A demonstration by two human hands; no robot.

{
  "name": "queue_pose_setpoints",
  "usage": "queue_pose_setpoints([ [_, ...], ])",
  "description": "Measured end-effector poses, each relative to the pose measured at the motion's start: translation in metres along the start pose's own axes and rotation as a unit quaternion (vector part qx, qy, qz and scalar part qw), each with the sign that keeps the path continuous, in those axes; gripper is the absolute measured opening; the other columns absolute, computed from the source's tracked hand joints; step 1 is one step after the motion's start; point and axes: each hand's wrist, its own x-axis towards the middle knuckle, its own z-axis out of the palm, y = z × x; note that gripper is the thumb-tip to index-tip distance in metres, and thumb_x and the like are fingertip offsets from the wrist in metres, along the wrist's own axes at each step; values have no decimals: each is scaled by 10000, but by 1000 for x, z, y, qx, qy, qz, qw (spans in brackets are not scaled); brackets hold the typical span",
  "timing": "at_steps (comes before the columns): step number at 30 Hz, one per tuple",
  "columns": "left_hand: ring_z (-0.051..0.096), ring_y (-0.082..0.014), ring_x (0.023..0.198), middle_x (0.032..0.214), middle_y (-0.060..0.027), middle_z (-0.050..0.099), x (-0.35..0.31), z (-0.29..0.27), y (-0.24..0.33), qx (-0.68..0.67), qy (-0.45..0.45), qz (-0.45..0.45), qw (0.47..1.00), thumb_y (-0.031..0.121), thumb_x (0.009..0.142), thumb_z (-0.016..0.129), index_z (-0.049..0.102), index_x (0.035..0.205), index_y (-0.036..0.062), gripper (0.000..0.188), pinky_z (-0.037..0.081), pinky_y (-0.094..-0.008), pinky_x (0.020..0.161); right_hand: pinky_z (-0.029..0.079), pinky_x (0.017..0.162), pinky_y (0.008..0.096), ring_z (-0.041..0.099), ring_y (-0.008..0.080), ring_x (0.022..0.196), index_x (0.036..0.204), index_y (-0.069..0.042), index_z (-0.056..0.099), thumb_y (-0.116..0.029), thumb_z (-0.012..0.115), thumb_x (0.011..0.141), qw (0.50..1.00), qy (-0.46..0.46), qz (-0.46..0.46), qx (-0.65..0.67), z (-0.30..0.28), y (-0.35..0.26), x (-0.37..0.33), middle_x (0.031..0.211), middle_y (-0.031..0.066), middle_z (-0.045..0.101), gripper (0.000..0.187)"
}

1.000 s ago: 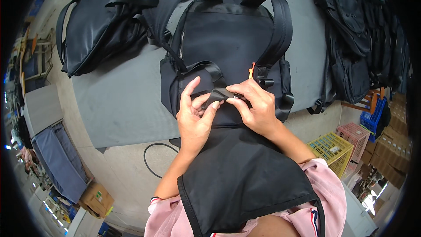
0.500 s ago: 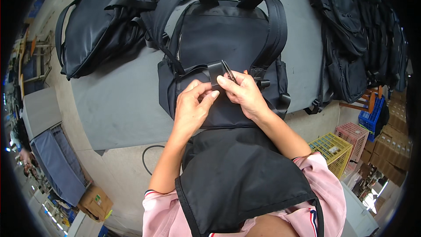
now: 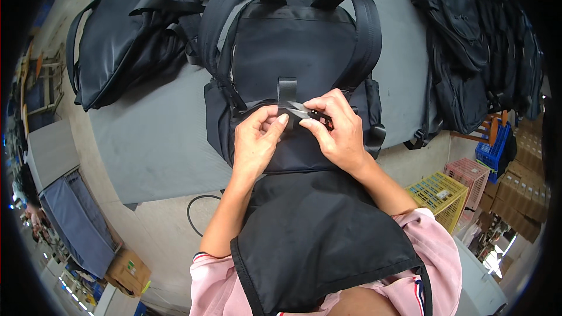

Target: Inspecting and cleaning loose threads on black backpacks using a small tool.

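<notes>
A black backpack lies in front of me with its padded shoulder straps toward me. My right hand is closed around thread snips, whose silver blades stand apart and point left. My left hand pinches a black webbing strap just left of the blade tips. A loop of the webbing stands up above the blades. Whether the blades touch the webbing or a thread I cannot tell. The lower part of the strap is hidden behind my fingers.
The backpack rests on a grey-covered table. Another black backpack lies at the left, and several more black bags are piled at the right edge. Yellow and pink crates stand below on the right. A cardboard box stands lower left.
The snips have turned from pointing up to pointing left, their blades now apart beside my left fingertips. My right hand has shifted slightly right, and the webbing loop now stands free of my right fingers.
</notes>
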Motion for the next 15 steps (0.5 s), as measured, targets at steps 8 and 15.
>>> queue_pose_setpoints([
  [8, 555, -68, 636, 874, -30, 609, -1, -27, 24, -28, 35, 60, 997, 89, 893, 587, 654, 1027, -3, 176, 430, -187, 558, 450, 541, 258, 550, 161, 582, 892, -41, 616, -65, 695, 758, 997, 46, 1, 64, 5, 6, 7, 780, 63, 513, 158],
  [15, 562, -118, 797, 929, -53, 592, -25, -96, 7, 268, 57, 130, 953, 41, 838, 604, 676, 1015, 50, 192, 445, -232, 687, 453, 513, 308, 549, 227, 536, 1029, -101, 649, 10, 665, 678, 979, -154, -128, -29, 13, -5, -20, 848, 87, 652, 368],
])
